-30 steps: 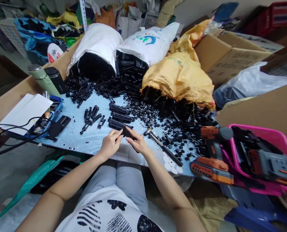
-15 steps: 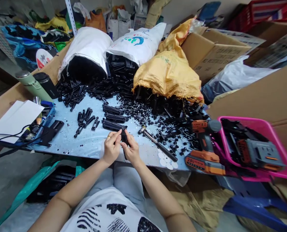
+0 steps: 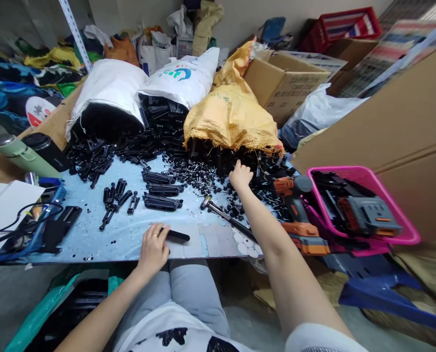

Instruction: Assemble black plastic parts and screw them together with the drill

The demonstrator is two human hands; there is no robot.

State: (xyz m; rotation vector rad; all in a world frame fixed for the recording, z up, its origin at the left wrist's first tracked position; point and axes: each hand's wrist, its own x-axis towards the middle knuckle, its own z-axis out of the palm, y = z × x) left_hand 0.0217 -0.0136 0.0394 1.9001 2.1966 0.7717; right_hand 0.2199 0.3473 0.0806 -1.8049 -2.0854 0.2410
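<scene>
My left hand (image 3: 154, 246) is closed around one end of a long black plastic part (image 3: 178, 235), held low over the front edge of the table. My right hand (image 3: 240, 176) reaches out to the pile of black parts (image 3: 223, 164) at the mouth of the yellow sack (image 3: 232, 120); its fingertips are partly lost against the dark parts, so what they hold, if anything, is unclear. Several long black parts (image 3: 162, 202) lie stacked in the middle. A hammer (image 3: 228, 218) rests beneath my right forearm. Small pins and black pieces (image 3: 197, 176) are scattered behind it.
Two white sacks (image 3: 111, 88) spill black parts at the back. To the right stand an orange cordless drill (image 3: 298, 215) and a pink basket (image 3: 410, 230). A green bottle (image 3: 27, 156), a black cup (image 3: 47, 151) and white paper (image 3: 8, 210) occupy the left side.
My hands have parted. The right one has let go of the black part and moved forward to the pile; the left keeps the part, slightly lower and to the left. The view has shifted right.
</scene>
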